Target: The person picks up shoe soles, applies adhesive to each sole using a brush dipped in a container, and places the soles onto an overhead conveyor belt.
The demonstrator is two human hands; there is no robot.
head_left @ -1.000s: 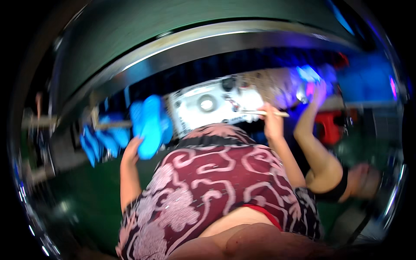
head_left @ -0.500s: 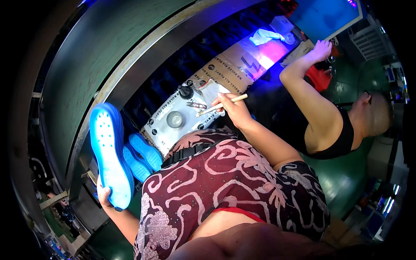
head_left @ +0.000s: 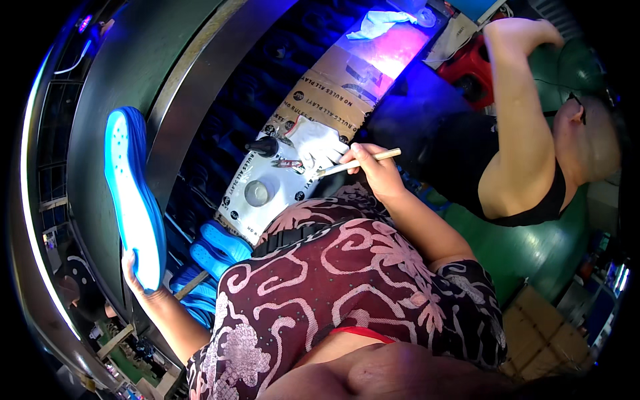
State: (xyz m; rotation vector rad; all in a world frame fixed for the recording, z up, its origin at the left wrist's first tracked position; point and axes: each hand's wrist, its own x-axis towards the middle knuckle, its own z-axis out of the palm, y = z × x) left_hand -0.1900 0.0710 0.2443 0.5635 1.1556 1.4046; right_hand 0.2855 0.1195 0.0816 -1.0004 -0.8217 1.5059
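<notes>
At the left, my left hand (head_left: 139,275) grips the heel end of a bright blue shoe sole (head_left: 135,200), raised in front of the green conveyor belt. The sole stands nearly upright, with small holes at its toe end. My right hand (head_left: 373,170) is closed around a slim brush (head_left: 380,156) with a pale wooden handle, its tip pointing left over the cardboard. Close to that tip lie a white glove (head_left: 319,143) and small thread snips (head_left: 288,163). A round clear dish (head_left: 256,193) and a black-capped bottle (head_left: 264,147) stand farther left.
The green belt (head_left: 110,167) has a metal rim (head_left: 183,113) along my side. More blue soles (head_left: 223,248) are stacked beside my lap. A cardboard-covered bench (head_left: 320,100) runs away to a bright violet light. On the right a co-worker (head_left: 527,133) sits with an arm raised.
My left hand has carried the sole leftward toward the belt and turned it more edge-on. My right hand still holds the brush over the bench. The co-worker's arm has moved.
</notes>
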